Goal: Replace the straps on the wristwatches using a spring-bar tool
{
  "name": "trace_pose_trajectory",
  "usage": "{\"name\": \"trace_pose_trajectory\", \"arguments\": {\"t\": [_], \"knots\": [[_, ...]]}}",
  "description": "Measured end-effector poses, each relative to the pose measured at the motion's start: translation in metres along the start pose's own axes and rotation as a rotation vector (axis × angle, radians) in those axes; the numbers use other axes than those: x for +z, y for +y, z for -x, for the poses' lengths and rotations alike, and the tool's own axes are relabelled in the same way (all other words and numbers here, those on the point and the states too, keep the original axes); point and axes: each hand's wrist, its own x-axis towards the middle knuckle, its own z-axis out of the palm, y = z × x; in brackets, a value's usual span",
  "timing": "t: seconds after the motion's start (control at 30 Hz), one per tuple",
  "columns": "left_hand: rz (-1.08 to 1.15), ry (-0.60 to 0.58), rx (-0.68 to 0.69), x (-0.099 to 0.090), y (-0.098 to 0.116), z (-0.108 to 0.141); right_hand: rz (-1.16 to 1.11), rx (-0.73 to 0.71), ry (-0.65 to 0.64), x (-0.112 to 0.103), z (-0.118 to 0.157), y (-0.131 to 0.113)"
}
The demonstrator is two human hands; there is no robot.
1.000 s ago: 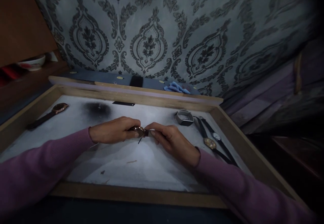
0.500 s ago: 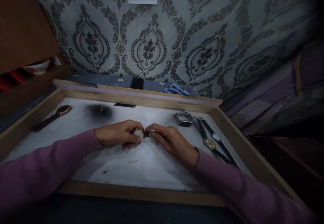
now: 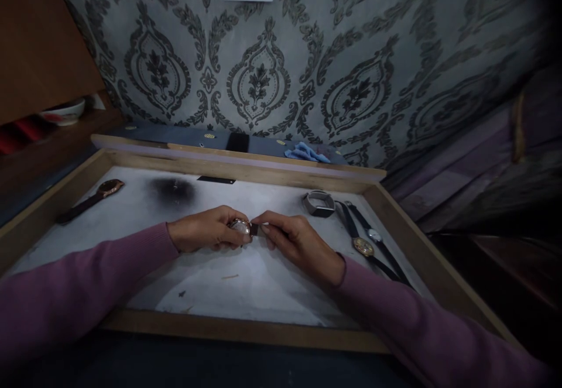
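Wristwatch [image 3: 240, 226], one: between the hands, over wood-framed tray [image 3: 246, 328]. Left hand [image 3: 202, 231]: grip closed on the watch's case side. Right hand [image 3: 302, 244]: pinching dark strap [image 3: 254, 230]. Handling advice: brace case firmly, keep strap aligned, apply light force.

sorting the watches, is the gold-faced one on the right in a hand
No, the gold-faced watch lies on the white surface, apart from both hands.
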Motion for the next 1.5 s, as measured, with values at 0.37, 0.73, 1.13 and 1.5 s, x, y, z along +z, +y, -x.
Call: {"name": "trace_pose_trajectory", "arguments": {"t": [0.37,0.73,1.13,1.5], "knots": [[0.052,0.059,0.004,0.0035,-0.0052,-0.0033,-0.034,0.014,-0.015,0.0032,0.0014,-0.0015],[0.046,0.064,-0.013,0.0042,-0.0030,-0.0051,-0.020,-0.029,-0.005,0.0019,0.0015,-0.0051],[-0.027,0.049,0.027,0.0043,0.0008,-0.0038,0.001,0.024,-0.003,0.0026,0.0012,-0.0068],[-0.064,0.043,0.051,0.0034,-0.0004,-0.0051,-0.029,0.032,-0.023,0.0032,0.0005,-0.0042]]}}
